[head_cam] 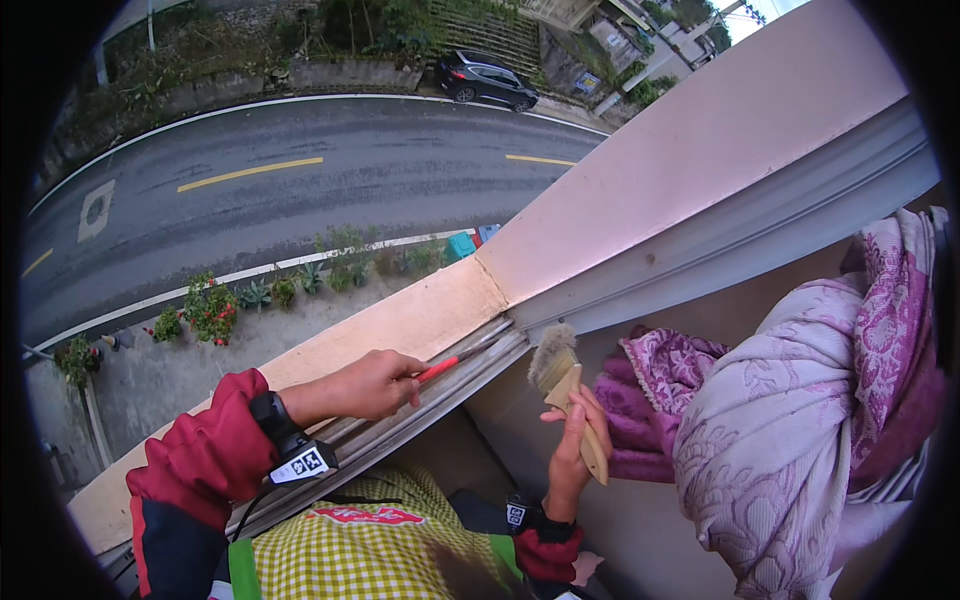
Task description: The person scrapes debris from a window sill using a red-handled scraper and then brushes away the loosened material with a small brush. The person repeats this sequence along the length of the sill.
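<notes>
My left hand [371,386] grips a thin tool with a red handle [437,370], perhaps a screwdriver. Its narrow metal shaft lies along the grooves of the window's sliding track [450,390] and points towards the corner of the frame. In my right hand [576,439] is a flat brush [556,367] with a wooden handle. The brush's greyish bristles point up, just to the right of the track's corner and apart from the grooves. Dust or dirt shows along the track.
A pinkish outer sill [390,315] meets a wall face [690,150] beside the window frame [675,262]. Bundled purple and pale patterned curtains [772,420] hang at the right. Far below, outside, are potted plants [210,307], a road [360,165] and a dark car [487,79].
</notes>
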`<state>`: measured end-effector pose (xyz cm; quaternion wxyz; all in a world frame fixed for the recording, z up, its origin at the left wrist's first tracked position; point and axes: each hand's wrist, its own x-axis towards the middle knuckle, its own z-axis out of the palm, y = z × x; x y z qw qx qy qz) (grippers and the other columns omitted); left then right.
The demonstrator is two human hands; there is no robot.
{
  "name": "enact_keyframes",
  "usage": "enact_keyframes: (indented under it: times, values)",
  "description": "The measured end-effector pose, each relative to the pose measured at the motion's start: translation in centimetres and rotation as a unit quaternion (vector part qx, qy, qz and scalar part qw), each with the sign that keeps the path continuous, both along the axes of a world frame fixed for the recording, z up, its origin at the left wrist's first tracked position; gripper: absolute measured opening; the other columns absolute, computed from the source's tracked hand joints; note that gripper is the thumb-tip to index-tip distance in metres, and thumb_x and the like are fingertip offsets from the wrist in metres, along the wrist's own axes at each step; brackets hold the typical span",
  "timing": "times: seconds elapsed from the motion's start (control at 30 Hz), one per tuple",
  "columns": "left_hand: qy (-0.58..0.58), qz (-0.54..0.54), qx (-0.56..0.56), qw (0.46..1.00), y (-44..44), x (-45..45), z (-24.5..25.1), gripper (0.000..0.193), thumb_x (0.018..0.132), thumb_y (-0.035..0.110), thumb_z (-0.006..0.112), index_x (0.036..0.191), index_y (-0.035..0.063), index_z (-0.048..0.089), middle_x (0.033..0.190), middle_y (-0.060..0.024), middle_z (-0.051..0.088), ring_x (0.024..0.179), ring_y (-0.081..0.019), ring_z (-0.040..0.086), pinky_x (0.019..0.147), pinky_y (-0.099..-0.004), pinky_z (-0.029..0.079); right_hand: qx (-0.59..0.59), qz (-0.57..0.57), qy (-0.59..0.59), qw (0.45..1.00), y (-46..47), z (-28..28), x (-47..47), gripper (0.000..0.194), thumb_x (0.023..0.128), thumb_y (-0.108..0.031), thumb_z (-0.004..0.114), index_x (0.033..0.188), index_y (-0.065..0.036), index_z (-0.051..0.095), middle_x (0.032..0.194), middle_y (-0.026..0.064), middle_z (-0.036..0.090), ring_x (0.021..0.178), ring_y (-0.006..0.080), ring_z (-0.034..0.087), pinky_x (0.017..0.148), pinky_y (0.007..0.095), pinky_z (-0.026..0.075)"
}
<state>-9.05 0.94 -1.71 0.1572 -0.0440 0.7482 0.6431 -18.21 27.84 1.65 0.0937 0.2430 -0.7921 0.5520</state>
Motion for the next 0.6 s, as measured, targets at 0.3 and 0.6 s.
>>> enact_keyframes:
  times: [0.3, 0.6]
  values:
    - [-0.102, -0.012, 0.113, 0.988, -0.1, -3.5, -0.9, 0.041, 0.098, 0.007, 0.045, 0.139, 0.0032, 0.048, 0.084, -0.0017, 0.062, 0.051, -0.0063, 0.045, 0.043, -0.0215, 0.039, 0.007, 0.005, 0.012, 1.0, -0.2, 0.5, -0.5, 0.023, 0.099, -0.009, 0.05, 0.109, 0.009, 0.061, 0.122, 0.0202, 0.059, 0.071, 0.0197, 0.065, 0.07, 0.0292, 0.053]
    - [0.015, 0.007, 0.0, 1.0, 1.2, -0.5, -1.2, 0.036, 0.091, 0.004, 0.046, 0.124, -0.0004, 0.058, 0.08, -0.0096, 0.069, 0.065, -0.0186, 0.065, 0.063, -0.0328, 0.052, -0.008, -0.014, 0.012, 1.0, -0.6, 0.9, -0.4, 0.021, 0.095, -0.005, 0.052, 0.106, 0.009, 0.062, 0.118, 0.0212, 0.062, 0.07, 0.0197, 0.067, 0.069, 0.0288, 0.054]
